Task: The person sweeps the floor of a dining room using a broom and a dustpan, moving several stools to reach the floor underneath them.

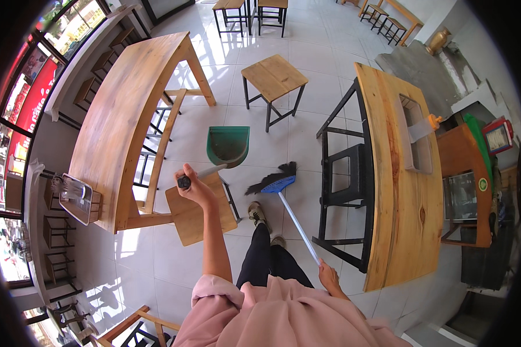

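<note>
My left hand (194,188) is closed round the handle of a long-handled dustpan. The green dustpan (243,134) hangs or rests ahead of me, its grey handle slanting back to my fist; dark dirt seems to lie inside it. Down at my right side, my right hand (330,275) grips the pale blue stick of a broom (279,184). The broom's blue head and black bristles are at the tile floor, just right of the dustpan and in front of my shoes. A gap separates bristles and pan.
A long wooden table (127,87) stands left with a wire basket (78,199) on its near end. One wooden stool (201,211) sits below my left arm, another stool (275,78) farther ahead. At right, a wooden table (396,214) bears a tray (417,156); a black plastic stool (344,176) is under it.
</note>
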